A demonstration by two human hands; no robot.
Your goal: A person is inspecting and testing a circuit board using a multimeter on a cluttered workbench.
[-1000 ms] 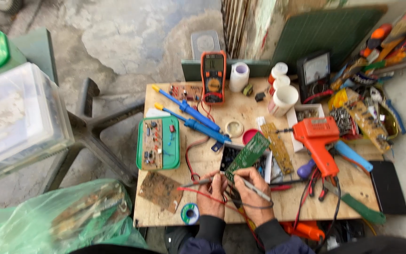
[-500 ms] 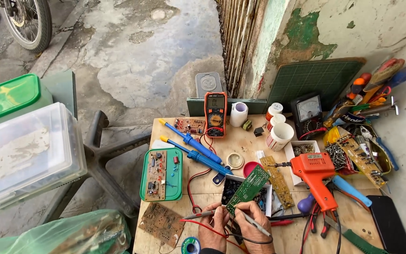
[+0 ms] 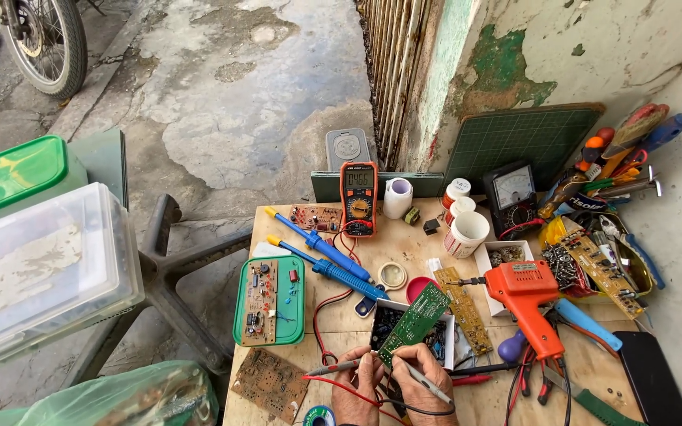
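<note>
Beside the orange soldering gun (image 3: 526, 304), both hands probe a green circuit board (image 3: 414, 323)

Tilted green circuit board (image 3: 414, 323), probe-touched

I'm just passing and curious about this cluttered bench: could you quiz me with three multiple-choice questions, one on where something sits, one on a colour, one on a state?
1. Where does the orange multimeter stand?
A. at the far edge of the wooden table
B. on the ground
C. in the green tray

2. What colour is the soldering gun?
A. blue
B. orange
C. white

3. What is the left hand doing?
A. resting empty
B. lifting a cup
C. holding a red probe to the green circuit board

Answers:
1. A, it stands upright at the table's far edge.
2. B, its body is orange.
3. C, its fingers grip the probe, whose tip meets the board; the right hand holds another probe.
</note>
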